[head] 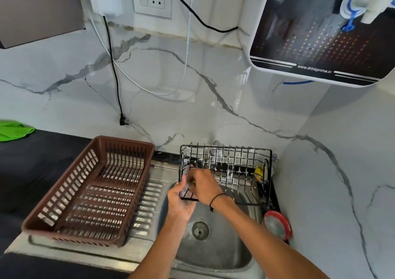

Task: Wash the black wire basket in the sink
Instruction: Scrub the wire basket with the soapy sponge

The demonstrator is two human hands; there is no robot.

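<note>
The black wire basket is held tilted above the steel sink, its wires flecked with white soap foam. My left hand grips the basket's lower left corner from below. My right hand lies over the same left end with fingers curled against the wires; whatever it may hold there is hidden. A black thread band circles my right wrist.
A brown plastic dish rack sits on the sink's drainboard at left. A round red-rimmed container stands at the sink's right edge. A water purifier hangs on the wall above right. A loose black plug dangles over the dark counter.
</note>
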